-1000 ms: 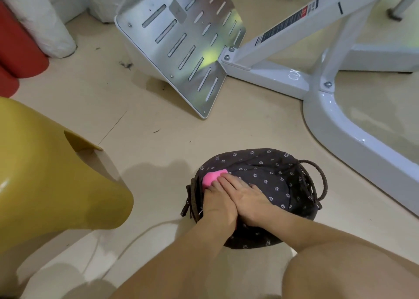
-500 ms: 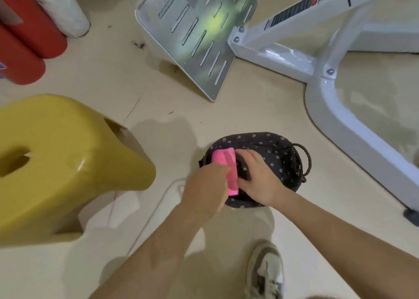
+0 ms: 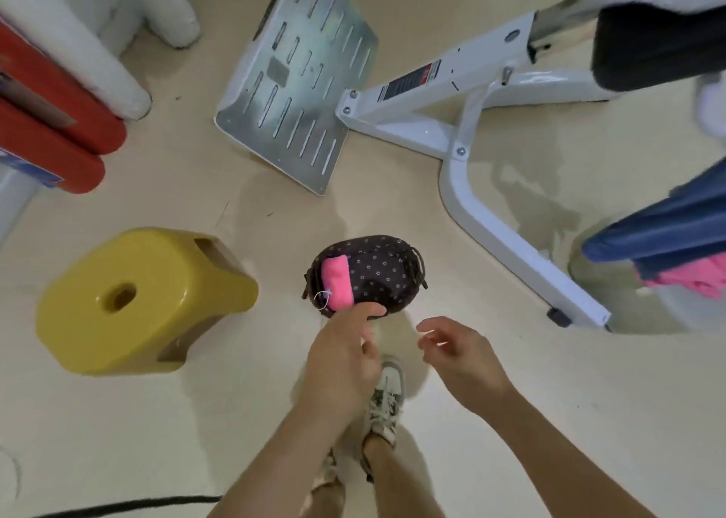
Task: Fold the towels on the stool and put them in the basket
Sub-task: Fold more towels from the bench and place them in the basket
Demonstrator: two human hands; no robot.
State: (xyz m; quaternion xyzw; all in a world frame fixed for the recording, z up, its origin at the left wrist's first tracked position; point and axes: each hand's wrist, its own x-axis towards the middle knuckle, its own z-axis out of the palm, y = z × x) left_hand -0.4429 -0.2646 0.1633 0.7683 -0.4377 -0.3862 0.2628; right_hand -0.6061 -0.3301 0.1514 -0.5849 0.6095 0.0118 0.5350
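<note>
A small dark basket [image 3: 377, 273] with a white flower print stands on the floor. A folded pink towel [image 3: 336, 284] lies at its left end. The yellow plastic stool [image 3: 133, 297] stands to the left with nothing on its seat. My left hand [image 3: 341, 356] hovers just in front of the basket with relaxed fingers and holds nothing. My right hand [image 3: 459, 354] hangs to the right of it, fingers loosely curled, also holding nothing. Neither hand touches the basket or the towel.
A white metal exercise frame [image 3: 487, 203] with a slotted steel footplate [image 3: 298, 93] lies beyond the basket. Red and white rolls [image 3: 59, 116] lie at the far left. At the right edge, blue and pink cloth [image 3: 683, 258] hangs. My shoes [image 3: 387, 399] are below my hands.
Both hands have let go of the pink towel and drawn back out of the basket. The view has risen, so the basket and stool look smaller.
</note>
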